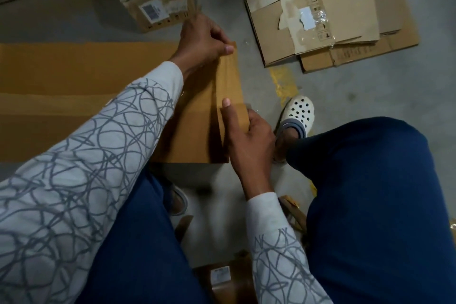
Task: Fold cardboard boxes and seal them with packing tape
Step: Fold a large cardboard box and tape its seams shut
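Cardboard box (86,76) lying on the grey floor (357,96) in front of my knees, its top face toward the camera. Brown packing tape (229,79) runs as one strip along the box's right end, from the far edge toward me.

Left hand (204,39): at the far right corner of the box, fingers curled, thumb tip pinching the far end of the tape against the cardboard.

Right hand (249,136): at the near end of the strip, thumb laid flat on top of the tape and the other fingers curled beneath it. The tape is gripped between them beside the box's right edge.

Background: a second box (153,0) with a printed label stands beyond the left hand. A pile of flattened cartons (320,12) with torn tape lies to the upper right. My white perforated clog (299,111) is just right of the right hand. A yellow paint mark (283,81) shows on the floor between the clog and the flattened cartons.
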